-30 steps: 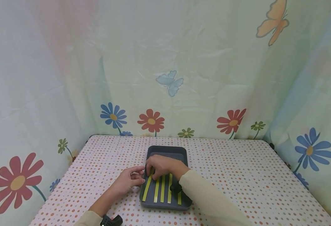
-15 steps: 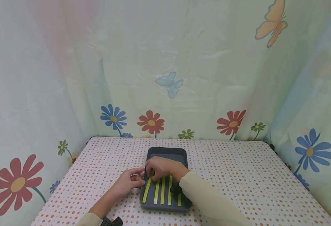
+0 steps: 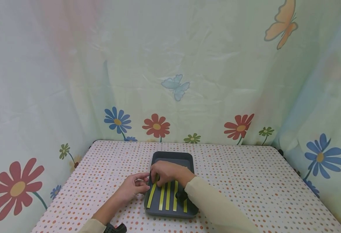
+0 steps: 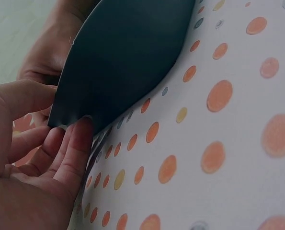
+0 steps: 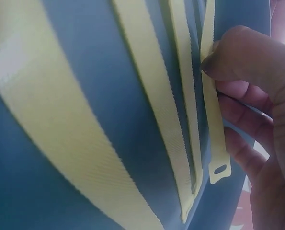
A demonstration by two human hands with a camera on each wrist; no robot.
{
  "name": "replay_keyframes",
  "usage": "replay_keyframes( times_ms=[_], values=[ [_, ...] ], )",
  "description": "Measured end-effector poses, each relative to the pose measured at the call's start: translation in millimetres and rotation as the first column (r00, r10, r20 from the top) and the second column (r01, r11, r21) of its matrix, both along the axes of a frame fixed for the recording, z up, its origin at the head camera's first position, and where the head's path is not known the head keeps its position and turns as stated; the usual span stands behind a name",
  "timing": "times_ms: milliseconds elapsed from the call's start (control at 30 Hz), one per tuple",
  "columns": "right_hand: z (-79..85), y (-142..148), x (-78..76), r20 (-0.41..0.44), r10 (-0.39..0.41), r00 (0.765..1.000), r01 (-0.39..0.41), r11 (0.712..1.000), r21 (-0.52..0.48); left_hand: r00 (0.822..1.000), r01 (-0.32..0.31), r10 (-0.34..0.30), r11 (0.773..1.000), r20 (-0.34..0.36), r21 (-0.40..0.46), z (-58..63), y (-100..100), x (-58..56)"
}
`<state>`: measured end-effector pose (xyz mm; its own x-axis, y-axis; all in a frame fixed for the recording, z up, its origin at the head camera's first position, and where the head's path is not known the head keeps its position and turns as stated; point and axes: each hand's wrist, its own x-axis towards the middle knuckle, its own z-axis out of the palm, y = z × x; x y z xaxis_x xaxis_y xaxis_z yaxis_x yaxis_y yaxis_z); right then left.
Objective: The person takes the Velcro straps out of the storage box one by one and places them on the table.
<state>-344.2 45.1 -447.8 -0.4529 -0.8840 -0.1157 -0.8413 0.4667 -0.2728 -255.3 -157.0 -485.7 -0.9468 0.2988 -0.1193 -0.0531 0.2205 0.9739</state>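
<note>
One yellow strip (image 3: 152, 194), long axis leaning far-right, right fingers (image 5: 247, 154) pinching it; left fingers (image 4: 77, 148) loose against tray (image 3: 171, 214).

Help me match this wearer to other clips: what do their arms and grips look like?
The left sleeve and right sleeve are plain and cream. A black band sits by the left one, a rounded black piece by the right. The left grip and right grip wear no gloves, and no cables show.
</note>
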Motion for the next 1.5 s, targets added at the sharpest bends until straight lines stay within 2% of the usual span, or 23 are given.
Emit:
replay_keyframes(
  times_ms=[300,667,767,1000,1500],
  values=[
    [1.5,-0.1,-1.1,-0.06,0.032,0.998,-0.03,0.999,0.023,1.0,0.007,-0.007,1.0,-0.011,-0.002,0.6,1.0,-0.6],
    [3.6,-0.2,0.8,-0.066,0.022,0.998,-0.019,0.999,0.039,1.0,0.018,-0.018,1.0,-0.023,-0.001,-0.4,1.0,-0.2],
    [5.0,0.5,2.1,-0.051,0.009,0.999,-0.008,0.999,0.031,1.0,0.018,-0.018,1.0,-0.023,0.0,0.0,0.8,0.3],
    [7.8,4.5,4.8,0.026,-0.082,0.996,0.081,0.996,0.048,1.0,0.02,-0.02,1.0,-0.009,-0.01,-1.1,-0.8,-0.9],
    [20.7,22.1,9.8,0.101,-0.157,0.982,0.151,0.986,0.066,0.998,0.05,-0.051,0.998,-0.024,-0.025,-2.5,-4.6,-2.5]
  ],
)
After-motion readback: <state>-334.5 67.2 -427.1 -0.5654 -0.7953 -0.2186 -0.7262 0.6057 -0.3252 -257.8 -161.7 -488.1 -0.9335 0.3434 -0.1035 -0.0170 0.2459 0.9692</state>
